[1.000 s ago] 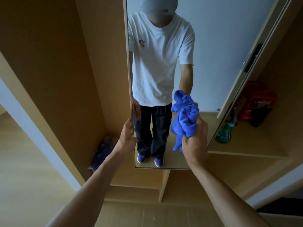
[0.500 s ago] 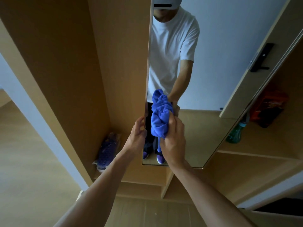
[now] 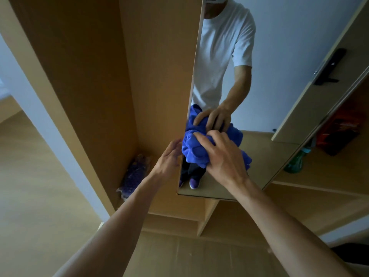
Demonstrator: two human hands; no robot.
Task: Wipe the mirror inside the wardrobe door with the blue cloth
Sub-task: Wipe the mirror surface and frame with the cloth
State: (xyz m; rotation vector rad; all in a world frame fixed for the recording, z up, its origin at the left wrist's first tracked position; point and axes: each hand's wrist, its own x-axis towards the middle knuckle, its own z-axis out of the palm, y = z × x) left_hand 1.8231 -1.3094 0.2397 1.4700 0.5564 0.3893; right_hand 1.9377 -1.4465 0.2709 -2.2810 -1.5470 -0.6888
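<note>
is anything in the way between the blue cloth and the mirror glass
Nothing visible. The right hand grips the blue cloth, bunched against the mirror near its left edge. The left hand holds that edge right beside the cloth, so a leftward stroke would meet it; the remaining glass looks free.

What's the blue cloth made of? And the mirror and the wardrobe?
The cloth looks like soft, fuzzy fabric, maybe microfibre: it bunches into plump folds where the right hand grips it. The mirror is smooth, shiny glass, judging by its clear reflection. The wardrobe looks like wood or wood-look board: flat, matte, light tan panels.
</note>
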